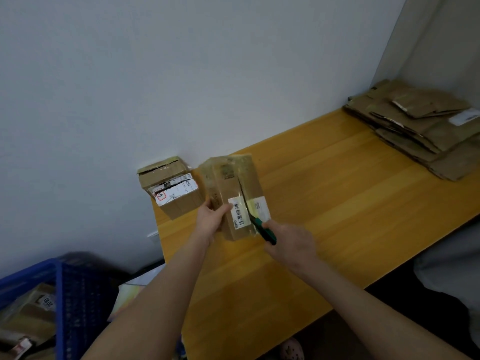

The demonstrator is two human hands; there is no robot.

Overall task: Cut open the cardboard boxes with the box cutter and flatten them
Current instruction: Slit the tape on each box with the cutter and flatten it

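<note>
A taped cardboard box (228,183) with white shipping labels lies on the yellow wooden table (324,203). A dark slit runs along its top seam. My left hand (211,216) grips the box's left side near the front. My right hand (291,242) holds a green box cutter (262,228) whose tip is in the slit at the label. A second taped box (170,189) sits just left of it, against the wall.
A pile of flattened cardboard (420,128) lies at the table's far right by the corner wall. A blue plastic crate (65,302) holding more boxes stands at the lower left, off the table. The table's left edge runs just beside the second box.
</note>
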